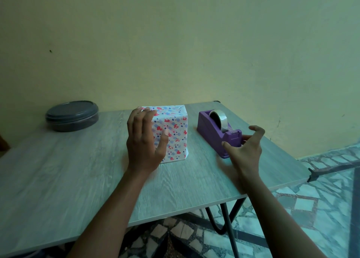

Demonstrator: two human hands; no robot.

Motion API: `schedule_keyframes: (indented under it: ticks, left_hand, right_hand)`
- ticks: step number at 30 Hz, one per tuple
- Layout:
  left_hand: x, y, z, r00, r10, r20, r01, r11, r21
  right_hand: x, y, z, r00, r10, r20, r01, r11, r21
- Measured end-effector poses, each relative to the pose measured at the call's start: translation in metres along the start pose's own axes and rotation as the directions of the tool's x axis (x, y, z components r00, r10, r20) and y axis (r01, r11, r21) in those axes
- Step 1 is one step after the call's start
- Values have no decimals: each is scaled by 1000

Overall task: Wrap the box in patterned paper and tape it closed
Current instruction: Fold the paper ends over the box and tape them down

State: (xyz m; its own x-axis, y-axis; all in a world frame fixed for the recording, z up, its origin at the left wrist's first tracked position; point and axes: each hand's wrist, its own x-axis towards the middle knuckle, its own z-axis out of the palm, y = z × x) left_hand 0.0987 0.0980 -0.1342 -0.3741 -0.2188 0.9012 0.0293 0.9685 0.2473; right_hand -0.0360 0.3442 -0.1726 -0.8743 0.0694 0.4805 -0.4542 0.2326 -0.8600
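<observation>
Beside the wrapped box (171,133), a purple tape dispenser (218,134); far left, a lidded tub (72,115).

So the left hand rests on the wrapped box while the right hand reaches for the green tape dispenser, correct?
Not quite: the tape dispenser is purple, not green, as the head view shows. The rest holds: the left hand rests on the wrapped box while the right hand reaches for the dispenser.

No readable txt, labels, brands or nos. anywhere; the paper (171,133) on the box shows only hearts & squares, no letters.
</observation>
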Motion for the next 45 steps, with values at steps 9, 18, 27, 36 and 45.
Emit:
schedule_keyframes:
  ticks: [9,18,27,36,45]
  left_hand:
    - [2,-5,-7,1000,16,21,-15,998,-61]
    - [-1,-12,-19,1000,10,16,-7,978,-210]
    - [-3,-15,-19,1000,-9,11,12,962,-274]
    - [-4,-10,-21,995,-98,6,95,947,-307]
    - [-5,-14,-19,995,-101,-18,90,942,-324]
  right_hand:
    - [-6,-10,2,988,-116,-101,109,991,-79]
    - [8,-61,19,906,-423,-16,423,903,78]
    - [45,-158,75,666,-666,336,630,744,224]
    - [64,-207,114,399,-409,821,388,886,253]
    - [72,-213,134,258,-309,915,350,913,209]
